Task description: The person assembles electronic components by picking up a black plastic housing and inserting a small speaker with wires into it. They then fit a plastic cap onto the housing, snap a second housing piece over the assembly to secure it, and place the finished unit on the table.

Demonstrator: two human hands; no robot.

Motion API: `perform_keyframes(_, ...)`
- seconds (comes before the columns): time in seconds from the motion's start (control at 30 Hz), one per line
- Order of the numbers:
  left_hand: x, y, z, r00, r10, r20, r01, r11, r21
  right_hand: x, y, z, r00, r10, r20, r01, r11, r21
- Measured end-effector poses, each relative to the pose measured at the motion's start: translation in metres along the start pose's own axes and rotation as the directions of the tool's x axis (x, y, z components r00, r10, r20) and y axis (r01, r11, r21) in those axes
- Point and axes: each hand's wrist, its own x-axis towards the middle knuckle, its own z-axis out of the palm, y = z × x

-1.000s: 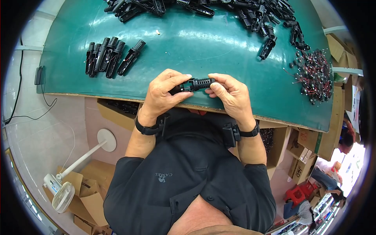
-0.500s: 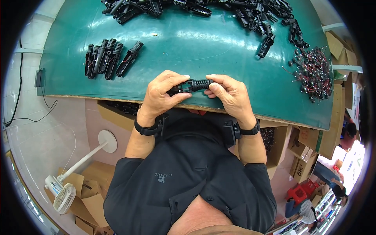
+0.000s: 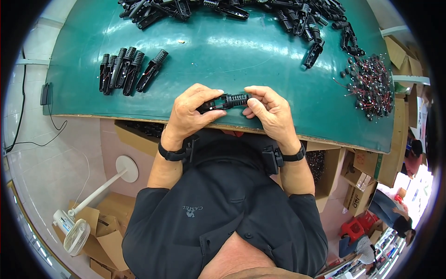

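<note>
Black plastic housing [image 3: 237, 100], long, with an open frame at one end and ribbed rings at the other, lies level between a person's two bare hands, just above the near edge of a glossy green surface [image 3: 209, 60]. On the left hand [image 3: 189, 107], the fingers grip the framed end: the thumb presses from the near side, the forefinger reaches along the far side, and the back of the hand faces up. On the right hand [image 3: 275, 114], thumb and forefinger close on the tip of the ribbed end, with the other fingers curled in beneath. Both forearms rise from below with elbows bent outward, wrists near the surface's edge, and the hands angle inward toward each other. A black strap with a small block circles the left wrist [image 3: 173, 155]; another circles the right wrist [image 3: 294, 154].

Beyond the left fingers, out to the left, similar black housings [image 3: 124, 72] lie side by side in a slanted row, one slightly apart. Well ahead of both hands' fingers, a tangled heap of black ribbed parts [image 3: 299, 18] spreads along the far part of the surface. Far to the right of the right fingers sits a pile of small dark round pieces with thin red wires [image 3: 370, 87].
</note>
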Motion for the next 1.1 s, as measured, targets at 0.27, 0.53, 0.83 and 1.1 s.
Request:
perform_keyframes(0.27,0.006,0.002,0.005,1.0,0.003,0.014,-0.003,1.0,0.022,0.002,0.004,-0.007,0.999,-0.039,-0.003,0.039,0.997,-0.072)
perform_keyframes(0.53,0.008,0.0,0.011,0.999,-0.051,0.003,0.05,0.998,0.041,0.003,0.015,-0.007,0.949,-0.314,0.017,0.289,0.849,-0.442)
perform_keyframes(0.83,0.007,0.0,0.016,0.997,-0.044,-0.064,0.045,0.999,0.007,-0.008,0.019,0.022,0.908,-0.418,-0.033,0.37,0.837,-0.403)
perform_keyframes(1.1,0.004,0.001,0.014,0.997,-0.023,-0.075,0.023,1.0,-0.004,-0.011,0.022,0.028,0.893,-0.45,0.012,0.406,0.793,-0.454)
